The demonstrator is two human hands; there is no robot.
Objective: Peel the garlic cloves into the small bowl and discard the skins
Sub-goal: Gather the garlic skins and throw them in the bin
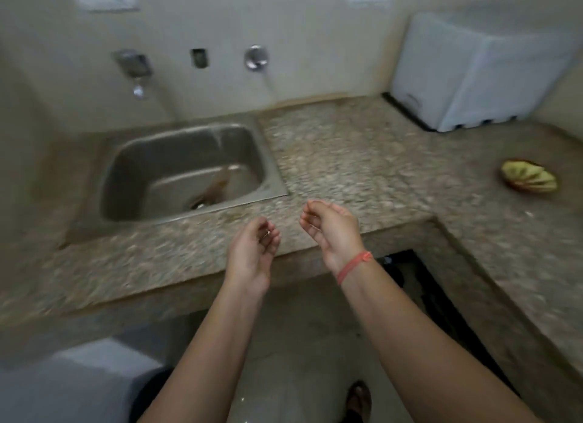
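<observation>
Both hands raised over the front edge of the speckled granite bench (347, 157), palms up. Left hand (252, 249): fingers loosely curled, nothing held. Right hand (331, 230), red thread band (355, 266) on the wrist: same, empty. Steel sink (266, 157) beyond the left hand. Small brown bowl (528, 180) with pale yellow-green pieces sits far right on the bench, well apart from both hands; too blurred to tell cloves from skins.

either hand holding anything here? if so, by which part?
Nothing visible. Left hand and right hand are loosely cupped over the counter edge, empty as far as the blur allows; tiny scraps can't be ruled out.
</observation>
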